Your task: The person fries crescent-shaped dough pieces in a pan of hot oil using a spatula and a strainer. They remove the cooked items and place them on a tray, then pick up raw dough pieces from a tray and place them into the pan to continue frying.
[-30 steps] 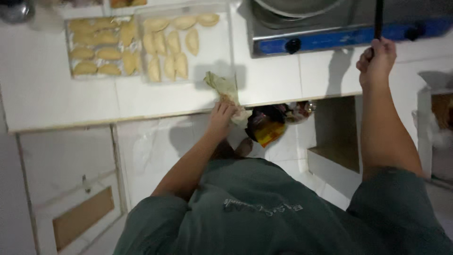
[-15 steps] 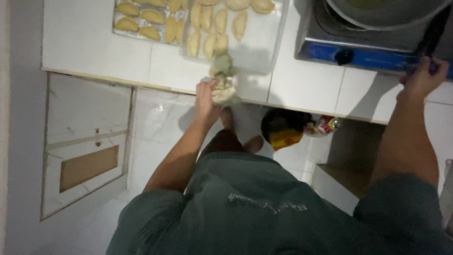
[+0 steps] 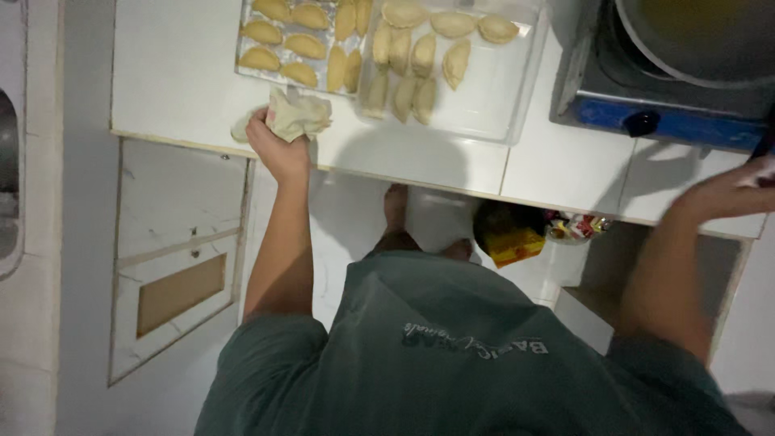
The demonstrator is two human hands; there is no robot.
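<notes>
My left hand (image 3: 277, 148) grips a crumpled pale cloth (image 3: 295, 117) at the front edge of the white tiled counter (image 3: 173, 77), just below a metal tray (image 3: 247, 67) of raw half-moon pastries (image 3: 280, 34). A clear tray (image 3: 494, 105) beside it holds more pastries (image 3: 414, 54). My right hand (image 3: 731, 191) is at the far right by the front of the blue gas stove (image 3: 670, 125), its fingers near a dark pan handle at the frame edge; whether it grips it is unclear. A large pan (image 3: 698, 36) sits on the stove.
A cabinet door (image 3: 173, 250) with a wooden panel is under the counter on the left. On the floor lie a yellow packet (image 3: 513, 245) and small wrapped items (image 3: 576, 227). My bare feet (image 3: 395, 207) stand on white tiles. A grey shirt (image 3: 452, 355) fills the lower frame.
The view has swung right, so the trays and stove have shifted. My left hand moved the cloth left along the counter edge. My right hand dropped from the pan handle toward the stove's front.
</notes>
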